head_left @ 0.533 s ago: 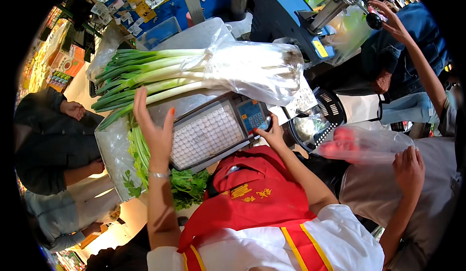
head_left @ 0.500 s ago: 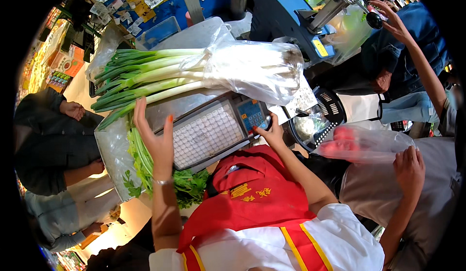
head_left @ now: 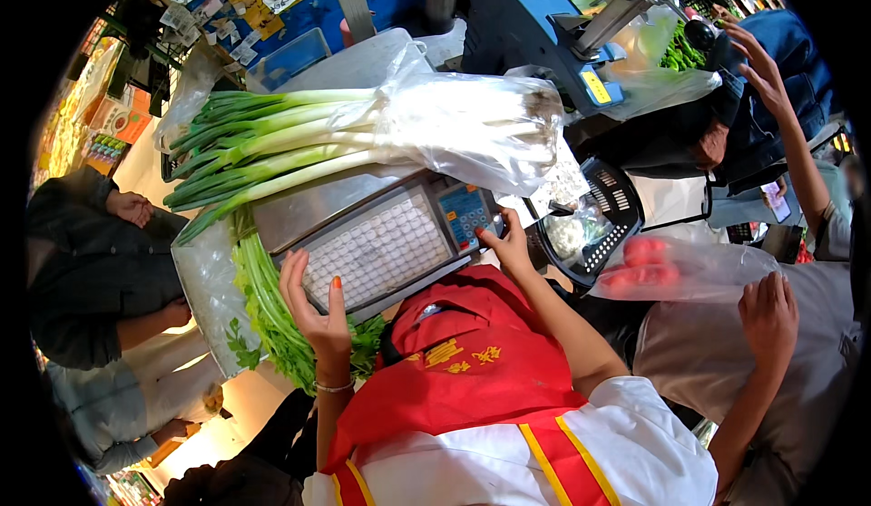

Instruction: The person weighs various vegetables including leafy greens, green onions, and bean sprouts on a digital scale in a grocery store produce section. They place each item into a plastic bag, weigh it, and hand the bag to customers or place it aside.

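A weighing scale with a keyboard of white keys (head_left: 376, 250) and a blue keypad (head_left: 464, 212) lies before me. Over the keyboard's near left corner is my left hand (head_left: 318, 318), open, fingers spread, holding nothing. My right hand (head_left: 510, 245) rests at the scale's right corner, thumb at the keypad's edge and forefinger apart from it; its other fingers are partly hidden. Across the scale's top lies a bundle of large green onions (head_left: 299, 139), white ends wrapped in a clear plastic bag (head_left: 472, 130). Leafy celery (head_left: 263, 288) hangs beside the scale, partly behind my left hand.
A blue bag-sealing machine (head_left: 517, 30) stands at the back. To the right are a black basket (head_left: 621, 207) and a person's hand (head_left: 767, 316) by a clear bag of red produce (head_left: 646, 266). Another hand (head_left: 758, 66) reaches in at far right. People stand at left.
My left hand has come down and to the right, from beside the onion leaves to the keyboard's near corner. My right hand stays at the keypad. The far-right hand has moved away from the machine's knob.
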### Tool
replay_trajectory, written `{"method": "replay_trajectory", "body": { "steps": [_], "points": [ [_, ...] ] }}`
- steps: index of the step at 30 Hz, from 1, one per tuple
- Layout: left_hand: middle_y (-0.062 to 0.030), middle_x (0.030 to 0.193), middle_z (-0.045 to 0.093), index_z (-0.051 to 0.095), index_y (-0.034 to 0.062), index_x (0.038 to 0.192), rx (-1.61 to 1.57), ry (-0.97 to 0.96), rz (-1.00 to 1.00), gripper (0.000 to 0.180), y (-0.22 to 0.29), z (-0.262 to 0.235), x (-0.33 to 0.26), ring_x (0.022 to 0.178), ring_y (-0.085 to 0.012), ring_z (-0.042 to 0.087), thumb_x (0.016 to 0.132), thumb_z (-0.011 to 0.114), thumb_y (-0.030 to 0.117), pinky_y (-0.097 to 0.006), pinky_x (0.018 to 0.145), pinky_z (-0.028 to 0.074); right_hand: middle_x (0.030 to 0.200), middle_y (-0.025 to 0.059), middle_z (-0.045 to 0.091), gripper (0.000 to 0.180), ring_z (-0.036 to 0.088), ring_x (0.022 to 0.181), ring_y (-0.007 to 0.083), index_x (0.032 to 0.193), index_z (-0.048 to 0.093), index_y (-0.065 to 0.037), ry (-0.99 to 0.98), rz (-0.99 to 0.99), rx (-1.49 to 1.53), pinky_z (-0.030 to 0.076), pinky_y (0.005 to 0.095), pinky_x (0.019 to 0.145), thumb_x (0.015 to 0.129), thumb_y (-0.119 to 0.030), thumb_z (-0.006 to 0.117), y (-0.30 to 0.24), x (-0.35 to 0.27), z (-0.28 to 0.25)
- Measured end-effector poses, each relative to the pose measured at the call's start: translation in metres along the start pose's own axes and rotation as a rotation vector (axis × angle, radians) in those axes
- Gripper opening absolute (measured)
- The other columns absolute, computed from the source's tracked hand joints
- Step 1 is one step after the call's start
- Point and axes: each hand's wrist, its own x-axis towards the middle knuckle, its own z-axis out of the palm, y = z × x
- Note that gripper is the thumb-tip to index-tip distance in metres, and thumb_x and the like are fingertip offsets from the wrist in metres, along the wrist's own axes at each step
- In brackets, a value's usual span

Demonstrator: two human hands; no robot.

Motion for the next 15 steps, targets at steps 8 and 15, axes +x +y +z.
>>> {"method": "replay_trajectory", "body": {
  "steps": [8, 15],
  "points": [
    [-0.0159, 0.118, 0.042, 0.045, -0.0025, 0.112, 0.015, -0.026, 0.002, 0.040, -0.002, 0.001, 0.001, 0.116, -0.0313, 0.037, 0.073, 0.052, -0.004, -0.040, 0.098, 0.026, 0.095, 0.0067, 0.052, 0.046, 0.048, 0.086, 0.0127, 0.113, 0.044, 0.002, -0.018, 0.112, 0.091, 0.040, 0.0240, 0.074, 0.074, -0.007, 0.066, 0.018, 0.004, -0.013],
    [-0.0165, 0.116, 0.044, 0.047, -0.0030, 0.110, 0.045, -0.036, 0.022, 0.038, -0.006, -0.003, -0.001, 0.114, -0.0313, 0.039, 0.072, 0.051, -0.004, -0.039, 0.097, 0.028, 0.094, 0.0104, 0.053, 0.053, 0.049, 0.087, 0.0169, 0.114, 0.044, 0.003, 0.005, 0.021, -0.175, 0.041, 0.0284, 0.075, 0.072, -0.017, 0.069, -0.013, 0.005, -0.001]
  ]
}}
